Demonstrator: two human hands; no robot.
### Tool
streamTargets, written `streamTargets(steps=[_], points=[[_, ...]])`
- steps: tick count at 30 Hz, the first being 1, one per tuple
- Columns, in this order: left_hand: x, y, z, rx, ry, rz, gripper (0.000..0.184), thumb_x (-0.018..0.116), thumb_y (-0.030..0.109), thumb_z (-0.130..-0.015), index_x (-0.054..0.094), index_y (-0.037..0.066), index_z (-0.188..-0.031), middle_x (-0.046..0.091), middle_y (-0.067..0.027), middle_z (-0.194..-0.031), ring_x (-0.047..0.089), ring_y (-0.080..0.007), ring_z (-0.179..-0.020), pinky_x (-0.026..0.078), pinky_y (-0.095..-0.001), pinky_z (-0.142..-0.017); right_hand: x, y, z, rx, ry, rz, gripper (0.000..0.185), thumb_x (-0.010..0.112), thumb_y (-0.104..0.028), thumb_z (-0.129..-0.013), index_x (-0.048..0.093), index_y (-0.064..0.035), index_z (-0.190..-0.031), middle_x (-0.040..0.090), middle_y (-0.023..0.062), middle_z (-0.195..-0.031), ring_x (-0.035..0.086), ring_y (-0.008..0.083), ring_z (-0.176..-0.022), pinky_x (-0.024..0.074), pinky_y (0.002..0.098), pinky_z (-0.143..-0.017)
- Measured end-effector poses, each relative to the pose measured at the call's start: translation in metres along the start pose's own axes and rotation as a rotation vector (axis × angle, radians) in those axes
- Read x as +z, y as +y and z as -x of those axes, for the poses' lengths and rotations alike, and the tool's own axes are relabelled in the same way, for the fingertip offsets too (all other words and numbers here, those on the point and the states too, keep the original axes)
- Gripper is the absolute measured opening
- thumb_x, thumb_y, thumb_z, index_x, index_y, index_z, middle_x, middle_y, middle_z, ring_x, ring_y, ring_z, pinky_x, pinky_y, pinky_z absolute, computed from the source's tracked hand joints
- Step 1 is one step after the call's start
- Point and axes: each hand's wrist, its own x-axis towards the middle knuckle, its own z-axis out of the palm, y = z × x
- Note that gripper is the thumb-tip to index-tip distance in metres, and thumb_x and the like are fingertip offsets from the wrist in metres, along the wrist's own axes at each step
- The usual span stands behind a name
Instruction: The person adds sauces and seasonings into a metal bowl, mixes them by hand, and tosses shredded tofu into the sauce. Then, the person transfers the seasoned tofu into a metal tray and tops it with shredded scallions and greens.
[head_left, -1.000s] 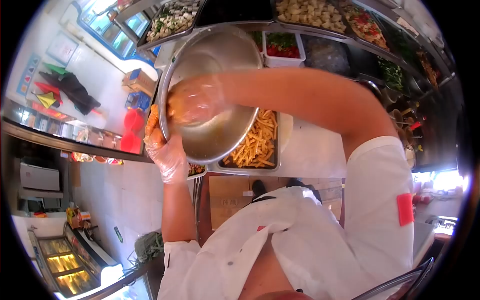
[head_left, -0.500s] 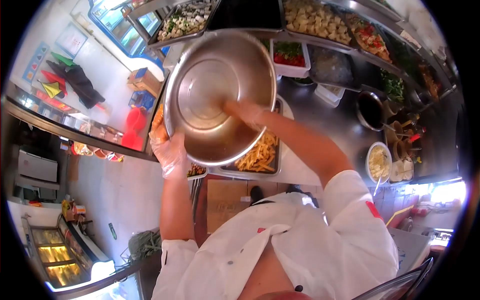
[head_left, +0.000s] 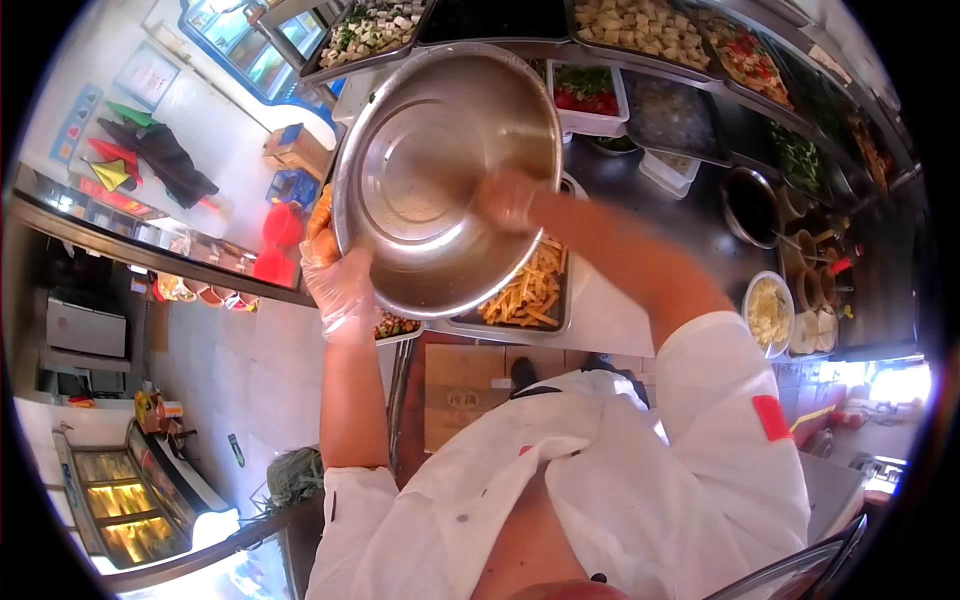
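One large steel bowl (head_left: 415, 170), its near edge partly hiding a tray (head_left: 568, 305) of yellow-brown strips (head_left: 530, 293) on the counter (head_left: 622, 318). One left hand (head_left: 342, 280), clear-gloved, gripping the bowl by its left rim. One right hand (head_left: 508, 200), motion-blurred, at the bowl's right inner side; open or closed, I cannot tell. Farther right, one white bowl (head_left: 790, 322) of pale food.

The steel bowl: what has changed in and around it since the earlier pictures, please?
The right hand has moved from the left side of the steel bowl to its right; blur hides whether it holds anything. The left hand still grips the bowl's left rim; the yellow strips remain partly hidden by it.
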Motion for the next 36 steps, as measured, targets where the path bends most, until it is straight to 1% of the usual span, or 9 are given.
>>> streamTargets(steps=[6, 10, 13, 15, 19, 24, 26, 30, 36], points=[[0.03, 0.012, 0.003, 0.038, -0.085, -0.017, 0.046, 0.062, -0.015, -0.081, 0.066, -0.005, -0.125, 0.065, -0.0032, -0.124, 0.06, -0.0119, -0.115, 0.045, -0.0266, -0.101, -0.066, -0.054, -0.075, -0.231, 0.863, -0.226, 0.012, 0.065, -0.02, -0.091, 0.069, -0.0102, -0.086, 0.072, 0.0129, -0.093, 0.069, 0.0284, -0.086, 0.0567, 0.0435, -0.081], [0.026, 0.02, -0.001, 0.006, -0.082, 0.057, 0.046, 0.058, -0.017, -0.082, 0.066, -0.004, -0.125, 0.066, -0.0037, -0.124, 0.061, -0.0124, -0.114, 0.045, -0.0267, -0.1, 0.035, -0.025, -0.006, -0.284, 0.207, 0.261, 0.018, 0.061, -0.023, -0.096, 0.07, -0.0076, -0.101, 0.069, 0.0119, -0.095, 0.065, 0.0328, -0.088, 0.0552, 0.044, -0.084], [0.025, 0.015, 0.002, -0.057, -0.056, 0.04, 0.044, 0.058, -0.017, -0.083, 0.066, -0.004, -0.124, 0.067, -0.0039, -0.124, 0.061, -0.0129, -0.114, 0.045, -0.0265, -0.101, 0.027, 0.012, 0.007, 0.225, 0.247, 0.002, 0.025, 0.057, -0.026, -0.099, 0.072, -0.0071, -0.099, 0.069, 0.0113, -0.092, 0.065, 0.0346, -0.083, 0.0545, 0.0456, -0.082], [0.024, 0.011, 0.007, 0.056, -0.149, -0.191, 0.042, 0.061, -0.016, -0.083, 0.067, -0.004, -0.123, 0.067, -0.0042, -0.124, 0.061, -0.013, -0.115, 0.045, -0.0267, -0.101, -0.085, -0.028, -0.018, 0.061, 0.347, -0.161, 0.027, 0.058, -0.026, -0.099, 0.075, -0.0073, -0.111, 0.072, 0.0146, -0.101, 0.068, 0.0367, -0.088, 0.0559, 0.0458, -0.089], [0.042, 0.024, 0.008, 0.148, -0.208, -0.109, 0.045, 0.063, -0.012, -0.079, 0.067, -0.006, -0.124, 0.068, -0.0079, -0.126, 0.063, -0.0171, -0.112, 0.047, -0.0295, -0.101, -0.051, -0.037, -0.024, 0.072, 0.394, 0.02, 0.033, 0.06, -0.028, -0.098, 0.071, -0.0098, -0.124, 0.071, 0.0199, -0.116, 0.07, 0.0372, -0.103, 0.0545, 0.0454, -0.099], [0.021, 0.015, -0.001, 0.077, -0.222, -0.152, 0.055, 0.059, -0.013, -0.078, 0.063, -0.006, -0.132, 0.065, -0.006, -0.126, 0.06, -0.0143, -0.115, 0.045, -0.0268, -0.101, -0.028, -0.025, 0.016, 0.39, 0.114, -0.237, 0.035, 0.062, -0.029, -0.097, 0.067, -0.0012, -0.118, 0.07, 0.0235, -0.108, 0.069, 0.0355, -0.102, 0.0562, 0.048, -0.09], [0.028, 0.016, 0.01, 0.048, -0.179, -0.141, 0.053, 0.058, -0.013, -0.077, 0.064, -0.007, -0.129, 0.066, -0.0068, -0.127, 0.061, -0.0144, -0.114, 0.045, -0.026, -0.101, -0.05, -0.009, -0.021, 0.314, 0.507, -0.036, 0.03, 0.061, -0.033, -0.099, 0.071, -0.0048, -0.102, 0.071, 0.0211, -0.103, 0.07, 0.0346, -0.096, 0.0578, 0.0467, -0.085], [0.035, 0.019, 0.006, 0.08, -0.184, -0.092, 0.044, 0.061, -0.014, -0.078, 0.068, -0.008, -0.122, 0.065, -0.0078, -0.132, 0.061, -0.015, -0.117, 0.045, -0.0265, -0.101, -0.059, -0.027, 0.009, 0.232, 0.149, -0.015, 0.025, 0.064, -0.03, -0.096, 0.074, -0.0084, -0.088, 0.071, 0.0168, -0.098, 0.07, 0.0327, -0.089, 0.0586, 0.0457, -0.081], [0.022, 0.006, -0.001, 0.143, -0.15, -0.076, 0.044, 0.068, -0.013, -0.082, 0.068, -0.007, -0.125, 0.067, -0.0102, -0.131, 0.064, -0.0179, -0.117, 0.048, -0.0291, -0.099, -0.052, 0.01, 0.024, 0.279, 0.269, 0.043, 0.027, 0.059, -0.029, -0.097, 0.073, -0.0077, -0.106, 0.071, 0.0183, -0.108, 0.071, 0.0349, -0.094, 0.0553, 0.0427, -0.096]])
